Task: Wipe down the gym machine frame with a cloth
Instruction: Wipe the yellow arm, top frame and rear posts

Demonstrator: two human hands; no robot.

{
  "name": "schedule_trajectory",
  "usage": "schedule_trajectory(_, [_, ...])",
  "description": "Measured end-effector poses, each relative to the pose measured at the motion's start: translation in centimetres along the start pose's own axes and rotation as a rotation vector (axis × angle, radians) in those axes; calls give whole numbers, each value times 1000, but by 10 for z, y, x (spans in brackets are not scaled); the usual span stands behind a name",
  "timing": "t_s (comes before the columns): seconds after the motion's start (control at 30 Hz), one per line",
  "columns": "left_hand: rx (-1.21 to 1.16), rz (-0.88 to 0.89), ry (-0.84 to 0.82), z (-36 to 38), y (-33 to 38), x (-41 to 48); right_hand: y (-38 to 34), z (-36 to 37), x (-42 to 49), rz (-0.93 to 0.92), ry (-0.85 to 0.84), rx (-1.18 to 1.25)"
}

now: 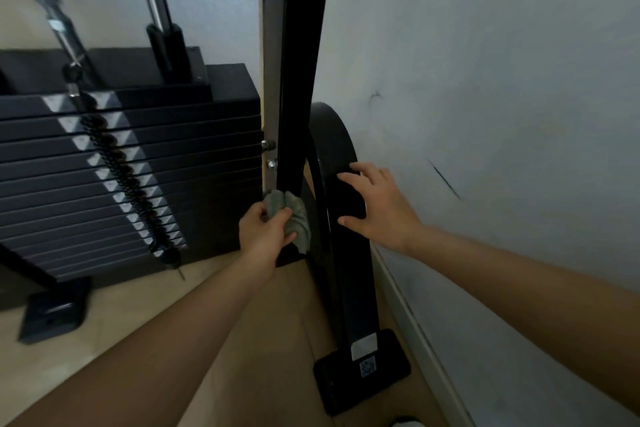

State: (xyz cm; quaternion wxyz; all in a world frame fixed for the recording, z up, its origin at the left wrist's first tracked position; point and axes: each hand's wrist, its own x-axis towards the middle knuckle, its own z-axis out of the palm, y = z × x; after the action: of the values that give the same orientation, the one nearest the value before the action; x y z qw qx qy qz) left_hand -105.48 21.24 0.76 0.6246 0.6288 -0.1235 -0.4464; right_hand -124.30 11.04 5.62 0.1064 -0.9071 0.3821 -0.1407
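Left hand (265, 234) is clenched round a grey-green cloth (296, 218), which is pressed against the lower front of the black upright post (294, 114) of the gym machine frame (304, 10). Right hand (377, 208) is laid with fingers spread and mostly straight on a sloping black bar (353, 288) just right of the post. Nothing is grasped by it, and it is judged to serve as a brace.

The wiping step is judged to be under way low on the post, just below the bolts (270, 154) at its left edge. A firm stroke along the post is called for next, with the cloth kept flat on the metal and clear of those bolts.

The cloth is seen small, soft and crumpled, one corner drooping below the fist. The post is glossy black, and no dust can be made out on it. A weight stack (138, 166) is seen left of the post.
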Motion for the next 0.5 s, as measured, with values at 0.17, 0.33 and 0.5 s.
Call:
schedule_trajectory(0.17, [-7,56,2,21,14,17,1,9,12,-49,-13,-155])
schedule_trajectory(0.33, [-261,-91,-122,44,19,25,3,14,19,-64,-16,-239])
schedule_trajectory(0.5, [-294,-250,-306,34,1,30,1,15,16,-73,-6,-241])
